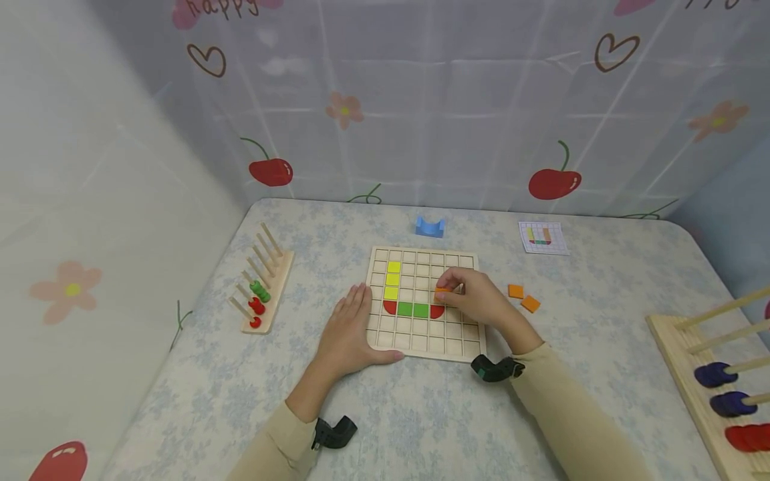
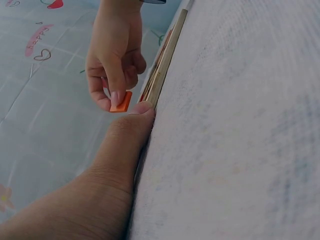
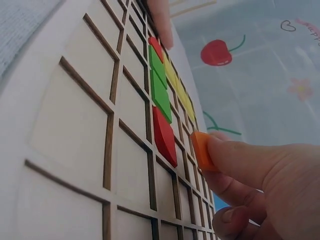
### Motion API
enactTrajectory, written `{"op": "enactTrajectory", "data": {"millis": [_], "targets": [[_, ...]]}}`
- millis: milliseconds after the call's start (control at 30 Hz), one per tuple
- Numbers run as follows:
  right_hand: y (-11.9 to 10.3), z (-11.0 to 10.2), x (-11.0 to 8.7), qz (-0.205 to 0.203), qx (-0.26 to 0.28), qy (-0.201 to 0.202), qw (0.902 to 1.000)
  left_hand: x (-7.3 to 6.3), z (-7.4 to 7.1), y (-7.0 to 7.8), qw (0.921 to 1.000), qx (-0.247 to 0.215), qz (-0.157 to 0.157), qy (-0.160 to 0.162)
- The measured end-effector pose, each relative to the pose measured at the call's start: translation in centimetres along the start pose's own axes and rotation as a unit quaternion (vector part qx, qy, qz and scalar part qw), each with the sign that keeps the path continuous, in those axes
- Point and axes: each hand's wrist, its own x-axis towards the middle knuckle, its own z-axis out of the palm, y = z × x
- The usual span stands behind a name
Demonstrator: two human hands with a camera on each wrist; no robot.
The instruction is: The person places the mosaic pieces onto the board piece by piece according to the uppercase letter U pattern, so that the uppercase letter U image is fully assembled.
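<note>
A wooden grid board [image 1: 445, 347] lies on the table with yellow square tiles [image 1: 392, 280] in a column, green square tiles [image 1: 413, 310] in a row, and a red rounded tile [image 1: 390, 306] at each end of that row. My right hand [image 1: 472, 294] pinches an orange square tile [image 3: 201, 150] between thumb and fingers, just above the cells beyond the right red tile [image 3: 164, 137]. My left hand [image 1: 347, 334] rests at the board's lower left corner, fingers along the left edge and thumb along the near edge.
Two loose orange tiles [image 1: 515, 291] lie right of the board. Behind them is a pattern card [image 1: 544, 238]; a blue notched block [image 1: 430, 227] stands behind the board. A peg rack [image 1: 278, 294] with red and green beads is at left, a larger one [image 1: 680, 374] at right.
</note>
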Motion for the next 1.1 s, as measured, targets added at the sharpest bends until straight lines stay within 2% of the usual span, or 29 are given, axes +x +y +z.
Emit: {"op": "enactTrajectory", "data": {"millis": [300,700,1100], "targets": [[0.1,0.6,0.6,-0.001,-0.015,-0.008,0.9999,0.0,0.1,-0.1,1.0,0.002,0.0,0.002],[0.3,1.1,0.9,-0.016,-0.056,0.005,0.9983,-0.1,-0.1,0.1,1.0,-0.004,-0.003,0.0],[0.2,1.2,0.9,-0.007,-0.07,0.009,0.9975,0.0,0.0,0.1,0.9999,-0.008,-0.006,-0.002]]}}
